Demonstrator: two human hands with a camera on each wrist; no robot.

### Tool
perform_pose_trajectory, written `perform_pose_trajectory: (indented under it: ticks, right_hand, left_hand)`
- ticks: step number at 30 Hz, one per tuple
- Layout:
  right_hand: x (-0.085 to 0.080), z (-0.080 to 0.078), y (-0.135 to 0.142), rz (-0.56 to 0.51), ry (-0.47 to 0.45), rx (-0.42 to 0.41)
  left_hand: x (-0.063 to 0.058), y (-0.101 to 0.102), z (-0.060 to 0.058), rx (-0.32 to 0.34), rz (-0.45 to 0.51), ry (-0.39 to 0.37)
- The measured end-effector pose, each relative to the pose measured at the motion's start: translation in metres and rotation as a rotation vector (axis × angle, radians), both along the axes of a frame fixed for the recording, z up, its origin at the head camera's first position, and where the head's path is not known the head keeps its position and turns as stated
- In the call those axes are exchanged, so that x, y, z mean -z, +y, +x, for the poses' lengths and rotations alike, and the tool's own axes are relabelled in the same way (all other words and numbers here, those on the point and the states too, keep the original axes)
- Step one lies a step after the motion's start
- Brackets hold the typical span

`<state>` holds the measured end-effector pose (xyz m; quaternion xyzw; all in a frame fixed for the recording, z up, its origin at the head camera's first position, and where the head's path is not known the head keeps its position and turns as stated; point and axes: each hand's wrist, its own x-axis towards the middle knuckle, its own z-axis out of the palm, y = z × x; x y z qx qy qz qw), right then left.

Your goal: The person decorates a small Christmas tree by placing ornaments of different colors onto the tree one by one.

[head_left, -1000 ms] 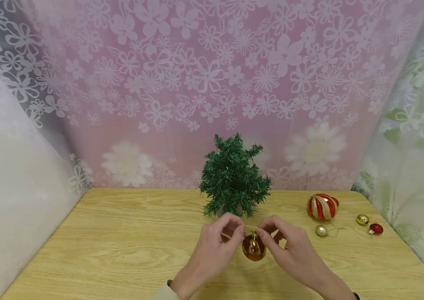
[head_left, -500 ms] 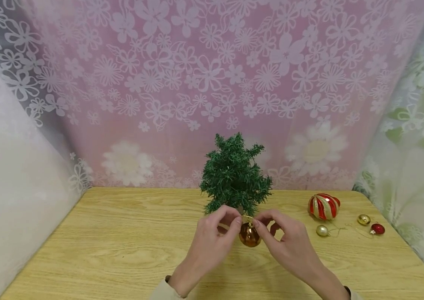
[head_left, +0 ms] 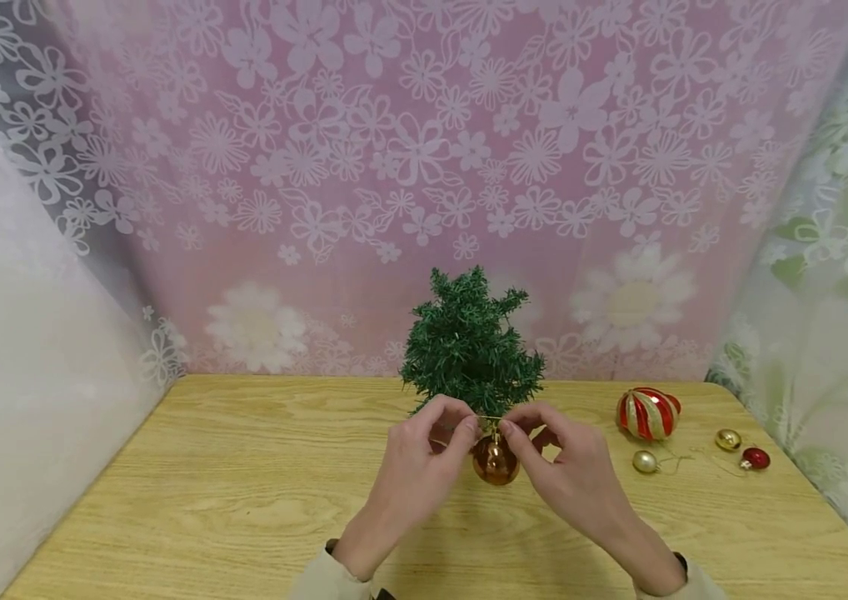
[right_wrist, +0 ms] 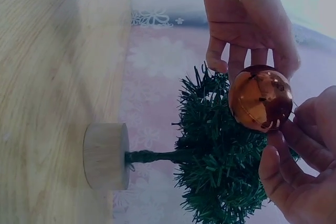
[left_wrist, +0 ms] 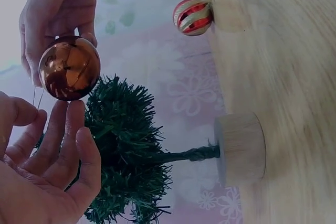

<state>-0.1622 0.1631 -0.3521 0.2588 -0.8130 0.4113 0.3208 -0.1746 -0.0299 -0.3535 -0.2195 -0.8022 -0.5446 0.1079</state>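
Note:
A shiny copper-brown bauble (head_left: 496,461) hangs from a thin gold string stretched between both hands. My left hand (head_left: 424,454) pinches one side of the string between thumb and forefinger. On the other side, my right hand (head_left: 570,462) pinches the string close to the bauble's cap. In the left wrist view the bauble (left_wrist: 70,68) hangs in front of the hands, with the string showing beside it. Just behind them stands a small green artificial Christmas tree (head_left: 469,342), its lower part hidden by the hands. Its round wooden base (right_wrist: 106,156) shows in the right wrist view.
To the right on the wooden table (head_left: 244,483) lie a large red-and-gold striped bauble (head_left: 647,413), a small pale gold bauble (head_left: 645,461), a small gold bauble (head_left: 728,439) and a small red bauble (head_left: 755,458). A floral curtain (head_left: 364,192) hangs behind the table.
Both hands have moved forward toward the tree and slightly left, carrying the bauble on its string. The tree and the baubles on the table have stayed put.

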Motion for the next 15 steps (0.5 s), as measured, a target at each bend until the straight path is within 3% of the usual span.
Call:
perform_pose_trajectory:
  ticks: [8, 15]
  right_hand:
    - [-0.009, -0.011, -0.005, -0.024, -0.012, 0.015]
    - [-0.025, -0.026, -0.006, -0.050, 0.036, 0.022]
  left_hand:
    - [-0.016, -0.002, -0.009, 0.019, -0.007, -0.031]
    - [-0.040, 0.001, -0.021, 0.031, -0.018, 0.046]
